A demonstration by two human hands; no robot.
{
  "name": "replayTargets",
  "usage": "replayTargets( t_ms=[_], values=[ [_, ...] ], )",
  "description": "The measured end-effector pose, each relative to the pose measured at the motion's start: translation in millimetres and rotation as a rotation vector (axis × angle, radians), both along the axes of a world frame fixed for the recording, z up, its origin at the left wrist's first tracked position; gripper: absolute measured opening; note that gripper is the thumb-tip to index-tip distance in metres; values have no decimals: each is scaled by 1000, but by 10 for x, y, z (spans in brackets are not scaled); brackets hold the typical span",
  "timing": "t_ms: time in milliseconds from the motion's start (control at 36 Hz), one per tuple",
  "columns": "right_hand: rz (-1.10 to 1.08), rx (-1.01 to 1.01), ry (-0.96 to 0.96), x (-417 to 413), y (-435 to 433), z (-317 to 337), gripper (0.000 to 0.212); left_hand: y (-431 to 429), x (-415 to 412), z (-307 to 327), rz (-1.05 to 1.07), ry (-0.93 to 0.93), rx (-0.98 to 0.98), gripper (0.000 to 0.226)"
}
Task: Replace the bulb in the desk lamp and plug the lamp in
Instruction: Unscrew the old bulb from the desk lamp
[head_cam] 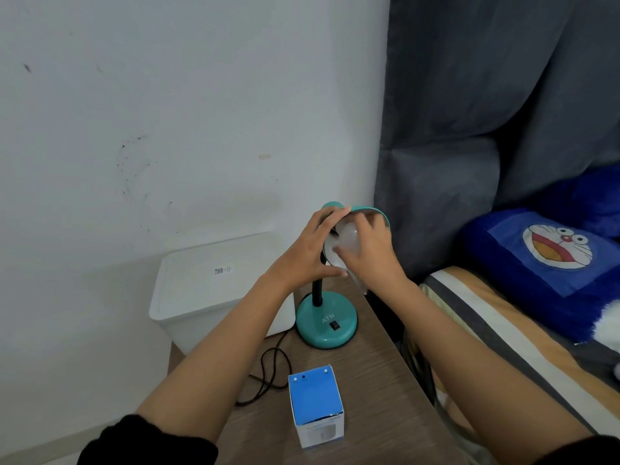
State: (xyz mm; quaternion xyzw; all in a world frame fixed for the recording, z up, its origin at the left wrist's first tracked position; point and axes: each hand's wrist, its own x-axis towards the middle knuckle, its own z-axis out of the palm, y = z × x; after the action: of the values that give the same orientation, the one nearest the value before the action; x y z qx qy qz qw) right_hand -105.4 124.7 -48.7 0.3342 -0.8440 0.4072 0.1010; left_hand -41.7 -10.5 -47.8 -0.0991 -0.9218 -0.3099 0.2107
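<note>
Shade of teal metal desk lamp (325, 322), far on brown wooden table (375, 380), clasped by left hand (307, 255); right hand (372, 258) curls round frosted white bulb (349, 238) inside. Brace shade, twist squarely, no forcing.

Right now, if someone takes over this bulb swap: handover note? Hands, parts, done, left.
Left hand: holds the lamp shade.
Right hand: fingers curled round the white bulb inside the shade.
Lamp base stands on the wooden table. Its cord lies loose beside it, plug end not in view. The bulb box stands nearer the front edge.
Done: unclear; cannot tell whether this bulb is the old one or the new one.
Left: finish the swap, then plug in.
</note>
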Motion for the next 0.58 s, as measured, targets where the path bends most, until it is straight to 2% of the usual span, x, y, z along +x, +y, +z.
replayTargets(
  t_ms=[56,83,167,250,306,389,417,500,583],
  values=[
    [13,65,110,-37,21,-43,59,1,-1,7,-2,-7,-1,103],
    [12,48,105,-39,26,-64,59,6,-3,5,-1,-8,0,102],
    [12,-99,-68,36,17,-41,57,21,-13,4,0,-8,13,100],
    [6,-117,-196,44,-9,9,48,19,-28,5,1,-4,4,103],
    [22,-90,-138,5,-7,11,47,9,-27,2,2,0,-7,105],
    [21,60,76,-70,0,-65,53,3,-10,1,-4,-12,10,103],
    [11,45,72,-61,7,-77,55,8,-5,0,-3,-14,16,102],
    [4,-100,-105,48,15,-37,55,23,-6,-3,2,-16,32,101],
    [6,-55,-203,91,10,8,49,25,-14,0,9,-23,30,102]
  ],
)
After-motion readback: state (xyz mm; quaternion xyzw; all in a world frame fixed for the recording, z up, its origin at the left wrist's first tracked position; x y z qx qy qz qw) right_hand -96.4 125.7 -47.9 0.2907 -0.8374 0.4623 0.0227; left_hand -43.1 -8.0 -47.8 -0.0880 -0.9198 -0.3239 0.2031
